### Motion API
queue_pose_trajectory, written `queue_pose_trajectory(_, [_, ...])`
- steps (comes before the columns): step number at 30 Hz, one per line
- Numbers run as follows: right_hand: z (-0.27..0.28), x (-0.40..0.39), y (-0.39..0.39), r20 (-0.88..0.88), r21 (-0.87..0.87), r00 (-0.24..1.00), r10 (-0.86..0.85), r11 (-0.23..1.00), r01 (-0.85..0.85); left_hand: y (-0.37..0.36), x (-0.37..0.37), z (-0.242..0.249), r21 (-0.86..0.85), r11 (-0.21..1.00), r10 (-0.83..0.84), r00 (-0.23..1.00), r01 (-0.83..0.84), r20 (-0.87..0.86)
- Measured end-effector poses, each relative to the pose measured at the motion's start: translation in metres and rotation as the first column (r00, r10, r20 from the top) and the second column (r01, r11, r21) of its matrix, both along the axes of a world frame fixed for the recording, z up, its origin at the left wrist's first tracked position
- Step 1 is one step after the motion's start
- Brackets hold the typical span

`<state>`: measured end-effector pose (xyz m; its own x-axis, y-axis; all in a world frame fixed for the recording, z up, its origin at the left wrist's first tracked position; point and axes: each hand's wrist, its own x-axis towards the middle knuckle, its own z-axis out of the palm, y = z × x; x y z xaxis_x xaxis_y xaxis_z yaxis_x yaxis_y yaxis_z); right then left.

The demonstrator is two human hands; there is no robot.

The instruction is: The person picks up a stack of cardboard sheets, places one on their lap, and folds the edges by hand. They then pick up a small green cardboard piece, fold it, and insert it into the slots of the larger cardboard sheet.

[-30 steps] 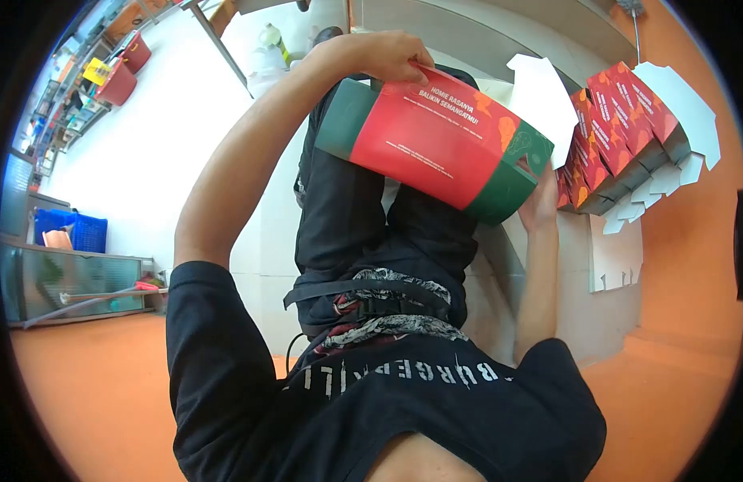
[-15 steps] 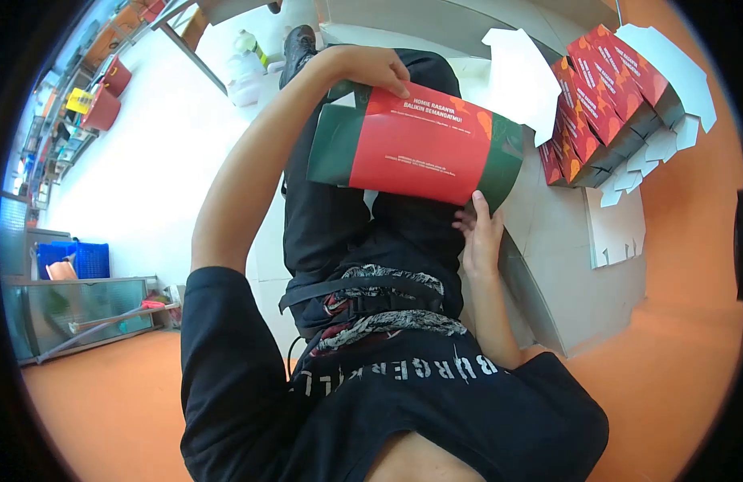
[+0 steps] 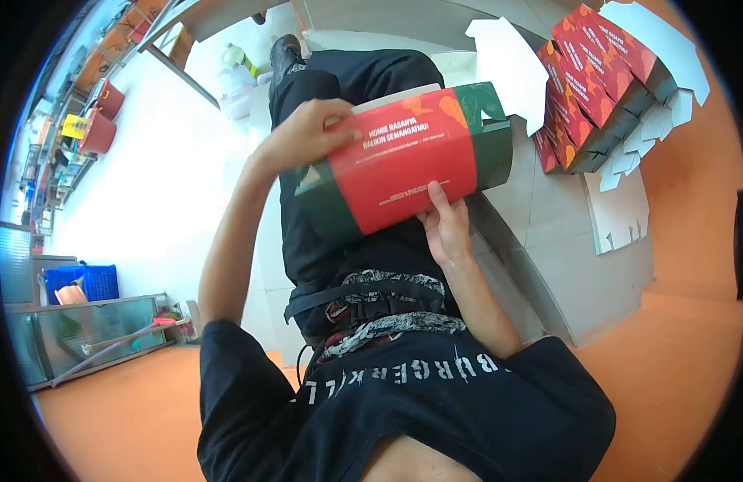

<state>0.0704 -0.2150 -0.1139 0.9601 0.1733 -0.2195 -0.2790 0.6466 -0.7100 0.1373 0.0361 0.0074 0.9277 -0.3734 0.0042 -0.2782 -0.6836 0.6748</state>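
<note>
A red and green printed cardboard box (image 3: pixel 412 165) is held above my lap, tilted, with white lettering on its red panel. A pale edge shows along its top, and its green ends look partly folded. At the upper left corner, my left hand (image 3: pixel 315 132) is closed on the box, with fingers over the red panel's edge. My right hand (image 3: pixel 448 229) grips the lower edge, its thumb on the red face and the other fingers partly hidden underneath.
To the right, several similar red boxes (image 3: pixel 596 88) with white flaps stand in a row on a grey tiled ledge (image 3: pixel 548 233). White cardboard (image 3: pixel 512 72) lies beside them. A blue basket (image 3: pixel 94 281) and red bins (image 3: pixel 102 124) are at the left.
The box has moved slightly left and tilted, its right end now higher. My left hand shifted left and down along it; my right hand moved left, its thumb now on the red panel.
</note>
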Motion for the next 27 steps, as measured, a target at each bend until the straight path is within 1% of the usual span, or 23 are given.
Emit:
queue_pose_trajectory(1, [-0.003,0.000,0.000,0.036,0.019,0.999,0.010,1.000,-0.010,-0.005,-0.019,0.005,-0.021,0.997,0.081,0.995,-0.080,0.050])
queue_pose_trajectory(3, [-0.007,-0.002,0.002,0.113,0.060,0.993,0.023,0.998,-0.030,-0.012,-0.054,0.018,-0.033,0.994,0.112,0.982,-0.108,0.155])
queue_pose_trajectory(4, [-0.005,-0.002,0.002,0.143,0.081,0.988,0.053,0.995,-0.065,-0.015,-0.069,0.024,0.007,0.990,0.137,0.964,-0.142,0.227])
queue_pose_trajectory(7, [-0.001,0.001,0.002,0.228,0.122,0.965,0.133,0.979,-0.164,-0.023,-0.104,0.043,-0.079,0.973,0.229,0.943,-0.216,0.241])
queue_pose_trajectory(8, [-0.001,0.003,0.002,0.248,0.125,0.957,0.151,0.975,-0.186,-0.022,-0.110,0.046,-0.115,0.959,0.279,0.935,-0.259,0.219])
queue_pose_trajectory(11, [0.011,0.009,0.007,0.289,0.105,0.941,0.176,0.971,-0.214,-0.022,-0.118,0.061,-0.161,0.929,0.352,0.931,-0.334,0.093])
queue_pose_trajectory(14, [0.023,0.015,0.014,0.329,0.077,0.928,0.176,0.974,-0.212,-0.015,-0.110,0.055,-0.076,0.940,0.341,0.906,-0.333,0.251])
queue_pose_trajectory(17, [0.031,0.022,0.019,0.352,0.057,0.920,0.172,0.977,-0.205,-0.002,-0.096,0.061,-0.139,0.925,0.356,0.935,-0.353,-0.009])
queue_pose_trajectory(20, [0.040,0.031,0.028,0.383,0.014,0.910,0.156,0.985,-0.175,0.015,-0.081,0.048,-0.199,0.903,0.333,0.914,-0.380,-0.231])
queue_pose_trajectory(24, [0.048,0.039,0.040,0.419,-0.053,0.892,0.168,0.986,-0.160,0.029,-0.077,0.020,-0.393,0.790,0.375,0.878,-0.471,-0.298])
queue_pose_trajectory(27, [0.064,0.043,0.049,0.367,-0.131,0.904,0.220,0.974,-0.184,0.039,-0.077,-0.004,-0.563,0.662,0.370,0.869,-0.495,-0.328])
